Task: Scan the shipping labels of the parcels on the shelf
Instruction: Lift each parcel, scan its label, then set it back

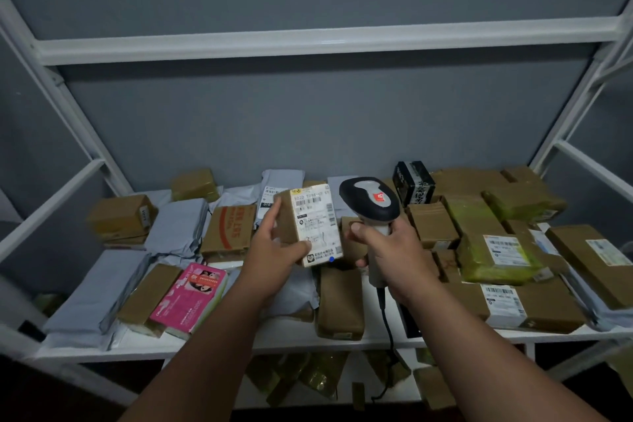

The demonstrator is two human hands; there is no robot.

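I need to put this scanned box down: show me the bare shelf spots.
A bare white strip runs along the shelf front edge, between the pink box and the upright brown parcel. The right side around the green-taped parcel is crowded; the back row is packed too.

Dim, flat, bluish light overall, no clear source; soft shadows under the parcels; white shelf frame (219,44) bows at the edges, wide-angle distortion; centre fairly sharp, label print only partly legible; lower corners dark and smeared
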